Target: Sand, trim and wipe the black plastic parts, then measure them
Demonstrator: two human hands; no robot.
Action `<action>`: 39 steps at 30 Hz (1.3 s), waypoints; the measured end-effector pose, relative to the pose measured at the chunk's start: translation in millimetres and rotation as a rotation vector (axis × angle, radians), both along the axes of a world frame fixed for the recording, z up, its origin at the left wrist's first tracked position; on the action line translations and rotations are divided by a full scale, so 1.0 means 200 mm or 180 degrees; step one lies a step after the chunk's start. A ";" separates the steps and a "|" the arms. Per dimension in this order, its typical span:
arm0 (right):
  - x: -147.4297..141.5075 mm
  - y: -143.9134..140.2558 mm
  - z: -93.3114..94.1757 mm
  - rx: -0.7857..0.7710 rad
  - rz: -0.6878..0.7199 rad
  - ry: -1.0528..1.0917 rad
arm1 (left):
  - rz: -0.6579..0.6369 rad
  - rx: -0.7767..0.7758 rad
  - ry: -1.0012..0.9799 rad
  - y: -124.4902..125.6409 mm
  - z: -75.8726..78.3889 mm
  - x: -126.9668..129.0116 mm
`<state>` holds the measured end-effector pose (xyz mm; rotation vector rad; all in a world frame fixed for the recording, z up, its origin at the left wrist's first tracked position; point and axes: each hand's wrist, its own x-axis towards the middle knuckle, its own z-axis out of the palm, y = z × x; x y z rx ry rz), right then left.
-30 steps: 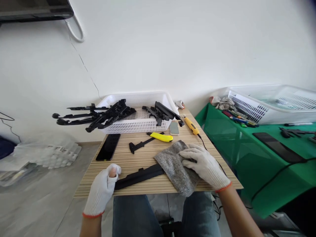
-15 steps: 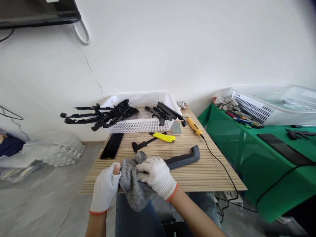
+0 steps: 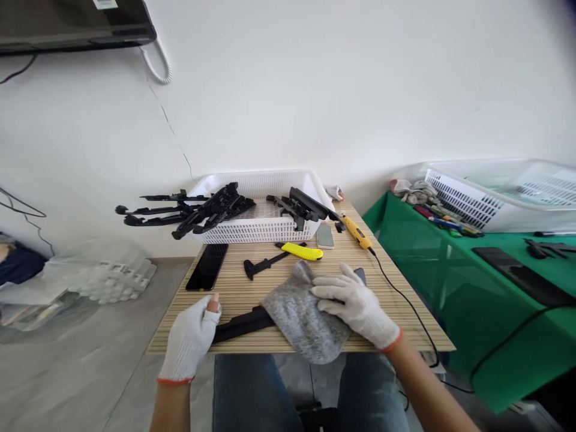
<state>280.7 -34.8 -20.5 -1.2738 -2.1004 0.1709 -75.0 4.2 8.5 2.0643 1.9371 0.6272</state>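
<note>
**Cloth on the black bar, both hands on it**

The left hand point(image 3: 191, 341) in a white glove was closed around the near-left end of a long black plastic bar point(image 3: 240, 322), pinning it at the near edge of the wooden table point(image 3: 396, 324). The bar's long axis ran left to right and slightly away, from that hand toward the far right, where its bent end point(image 3: 360, 275) just showed past the other glove. The right hand point(image 3: 355, 303) lay flat with fingers spread, pressing a grey cloth point(image 3: 301, 318) onto the bar's middle and right part; the cloth hung over the table's near edge. So the exposed stretch of bar lay to the left of the right hand, between the two gloves.

Containers: a white basket point(image 3: 263, 228) at the far side of the table held black plastic parts point(image 3: 211, 207), one bunch sticking out over its left rim, another bunch point(image 3: 301, 207) at its right end. A second white basket point(image 3: 495, 192) stood on the green table point(image 3: 432, 270) to the right; its contents weren't readable.

Loose on the wooden table: a yellow knife point(image 3: 302, 252), a yellow corded tool point(image 3: 357, 232), a black phone point(image 3: 207, 266), a small black part point(image 3: 263, 264)
</note>
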 end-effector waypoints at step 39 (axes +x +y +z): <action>0.20 -0.08 -0.03 -0.0139 -0.0294 -0.0286 | -0.0167 0.0178 -0.0150 -0.04 -0.05 0.01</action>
